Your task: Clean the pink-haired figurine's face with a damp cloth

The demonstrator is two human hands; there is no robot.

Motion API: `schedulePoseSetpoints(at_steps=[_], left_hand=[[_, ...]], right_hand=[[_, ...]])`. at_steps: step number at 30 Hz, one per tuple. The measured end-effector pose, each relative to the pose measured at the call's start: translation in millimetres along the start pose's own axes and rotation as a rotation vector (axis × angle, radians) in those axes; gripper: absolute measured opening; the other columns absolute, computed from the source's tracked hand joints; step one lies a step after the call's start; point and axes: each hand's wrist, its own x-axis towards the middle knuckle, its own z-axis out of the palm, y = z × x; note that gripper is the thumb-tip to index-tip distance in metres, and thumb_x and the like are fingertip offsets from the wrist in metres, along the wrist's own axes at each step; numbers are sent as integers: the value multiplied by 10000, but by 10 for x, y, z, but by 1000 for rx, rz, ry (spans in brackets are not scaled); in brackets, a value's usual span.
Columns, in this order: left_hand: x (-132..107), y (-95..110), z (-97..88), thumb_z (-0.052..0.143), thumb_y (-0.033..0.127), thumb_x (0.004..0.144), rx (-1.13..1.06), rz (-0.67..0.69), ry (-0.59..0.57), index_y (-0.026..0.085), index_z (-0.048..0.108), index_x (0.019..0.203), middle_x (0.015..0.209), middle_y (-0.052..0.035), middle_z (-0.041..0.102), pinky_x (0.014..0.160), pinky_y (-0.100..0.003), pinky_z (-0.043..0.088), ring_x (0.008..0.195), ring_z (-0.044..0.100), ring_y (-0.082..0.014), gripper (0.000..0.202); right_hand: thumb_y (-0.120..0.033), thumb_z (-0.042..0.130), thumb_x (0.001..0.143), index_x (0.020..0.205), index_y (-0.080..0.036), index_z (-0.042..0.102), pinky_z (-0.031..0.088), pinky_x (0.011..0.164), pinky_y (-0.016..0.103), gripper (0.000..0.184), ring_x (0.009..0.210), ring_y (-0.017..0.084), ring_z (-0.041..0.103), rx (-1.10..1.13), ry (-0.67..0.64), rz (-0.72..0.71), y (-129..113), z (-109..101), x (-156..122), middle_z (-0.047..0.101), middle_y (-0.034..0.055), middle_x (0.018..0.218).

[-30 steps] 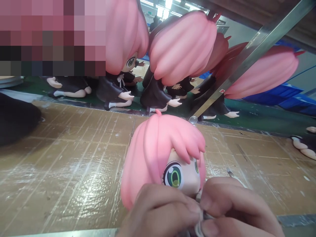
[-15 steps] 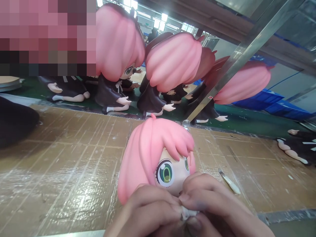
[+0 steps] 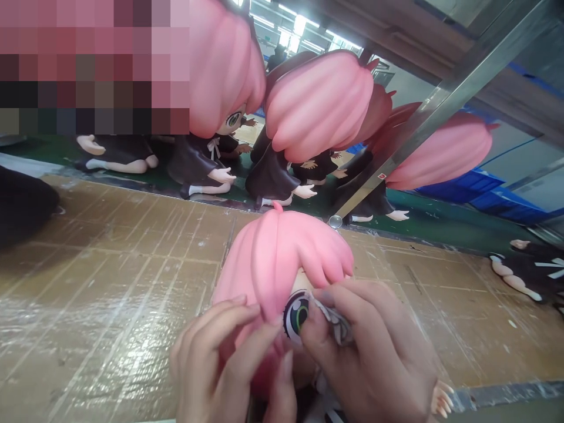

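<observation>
Your right hand (image 3: 374, 346) has a crumpled white cloth (image 3: 337, 320) pinched right at the green eye (image 3: 295, 317), which sits just left of it. The figurine's head (image 3: 315, 238) is between your hands; left hand (image 3: 211, 358) looks loose, fingers apart over the pink hair (image 3: 240, 264).

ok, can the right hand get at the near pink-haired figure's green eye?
Likely yes: the right hand, pinching a white cloth, is right at the green eye; the left hand sits beside it without covering it.
</observation>
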Motion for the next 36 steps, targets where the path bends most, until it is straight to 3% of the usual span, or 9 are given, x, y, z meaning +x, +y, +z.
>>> schedulePoseSetpoints(at_steps=[5, 15, 22, 30, 36], left_hand=[[-56, -90, 40, 673, 61, 797, 13, -26, -13, 152, 603, 1106, 1225, -115, 539, 1002, -357, 428, 1208, 531, -245, 330], [-122, -182, 90, 714, 52, 735, 18, 17, 3, 183, 623, 1114, 1225, -80, 550, 975, -332, 466, 1153, 568, -225, 411], [-153, -229, 79, 729, 110, 740, 50, 17, 4, 233, 631, 1127, 1212, -58, 580, 906, -355, 523, 1105, 597, -232, 417], [-159, -208, 90, 730, 104, 744, 30, -7, 18, 222, 641, 1107, 1204, -57, 583, 935, -344, 478, 1107, 591, -220, 392], [-145, -206, 83, 733, 76, 730, 9, 17, 19, 208, 637, 1109, 1216, -57, 559, 971, -315, 449, 1133, 564, -206, 412]], right_hand=[[-33, 699, 820, 889, -102, 664, 527, 678, 334, 103, 783, 179, 615, -42, -28, -57, -47, 54, 55, 676, 68, 804], [-10, 758, 772, 850, -109, 707, 481, 683, 284, 135, 757, 150, 559, -50, -67, -28, -58, 76, 79, 640, 61, 763], [-63, 789, 758, 906, -117, 747, 483, 730, 314, 163, 763, 166, 563, -148, -102, -56, -79, 36, 26, 669, 75, 804], [-27, 778, 758, 876, -110, 693, 517, 748, 301, 168, 782, 159, 605, -77, -95, -24, -64, 40, 34, 684, 58, 809], [-19, 780, 756, 944, -101, 734, 497, 722, 295, 210, 748, 143, 575, -112, -81, -24, -80, 37, 36, 651, 56, 796]])
